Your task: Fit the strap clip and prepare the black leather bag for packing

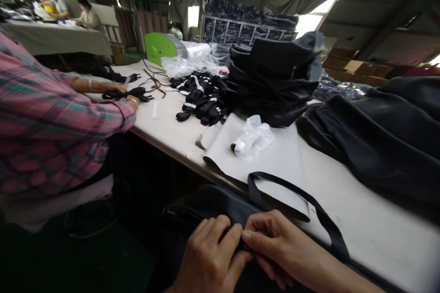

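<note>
A black bag (220,199) with a smooth, leather-like surface lies at the table's near edge, in front of my body. Its black strap (299,185) loops up over the tabletop on the right. My left hand (213,254) is closed on the bag's edge with curled fingers. Right beside it, my right hand (278,245) pinches the same edge, thumb and forefinger together. The two hands touch or nearly touch. Whatever small part lies between the fingertips is hidden. Much of the bag's lower part is in shadow.
On the table (343,187) are white-backed sheets (285,146), a crumpled plastic bag (254,139), black straps (206,100) and stacked black bags (275,78). Black material (385,132) covers the right side. A co-worker in a plaid shirt (51,132) handles black straps at left.
</note>
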### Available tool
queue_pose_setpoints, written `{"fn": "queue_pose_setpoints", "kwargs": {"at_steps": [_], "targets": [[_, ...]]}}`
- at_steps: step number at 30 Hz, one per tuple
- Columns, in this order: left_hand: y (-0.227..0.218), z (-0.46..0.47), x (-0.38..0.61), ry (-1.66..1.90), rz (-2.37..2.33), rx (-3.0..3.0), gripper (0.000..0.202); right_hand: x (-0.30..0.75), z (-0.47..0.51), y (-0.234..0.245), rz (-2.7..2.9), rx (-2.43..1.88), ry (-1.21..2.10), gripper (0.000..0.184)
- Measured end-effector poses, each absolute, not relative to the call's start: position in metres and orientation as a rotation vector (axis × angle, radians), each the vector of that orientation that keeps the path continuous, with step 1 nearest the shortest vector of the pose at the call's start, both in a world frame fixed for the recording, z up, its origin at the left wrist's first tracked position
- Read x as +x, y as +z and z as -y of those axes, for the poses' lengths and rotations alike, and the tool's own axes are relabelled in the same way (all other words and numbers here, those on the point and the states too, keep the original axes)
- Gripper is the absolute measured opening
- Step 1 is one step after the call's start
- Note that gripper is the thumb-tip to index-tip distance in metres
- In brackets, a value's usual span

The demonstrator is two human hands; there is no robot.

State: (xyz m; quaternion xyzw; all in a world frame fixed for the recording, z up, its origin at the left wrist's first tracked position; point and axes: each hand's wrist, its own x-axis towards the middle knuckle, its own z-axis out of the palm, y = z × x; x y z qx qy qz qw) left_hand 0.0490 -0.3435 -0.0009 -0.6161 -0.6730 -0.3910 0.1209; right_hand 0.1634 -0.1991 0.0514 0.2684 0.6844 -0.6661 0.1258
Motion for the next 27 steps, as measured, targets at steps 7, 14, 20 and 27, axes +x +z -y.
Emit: {"fn": "queue_pose_setpoints", "kwargs": {"at_steps": [7,14,20,27], "targets": [[-0.006,0.324,0.051,-1.216,1.901,-1.916,0.027,0.189,0.191,0.045,-2.511,0.745,-1.633,0.061],[-0.008,0.328,0.053,-1.274,2.022,-1.716,0.018,0.213,0.184,0.031,-3.633,0.097,-0.148,0.059],[-0.004,0.336,0.041,-1.315,1.921,-1.719,0.015,0.206,0.194,0.021,-3.625,0.200,-0.231,0.043],[-0.046,0.378,-0.031,-1.110,2.098,-1.353,0.029,0.204,0.191,0.003,-3.698,0.229,-0.201,0.044]]}}
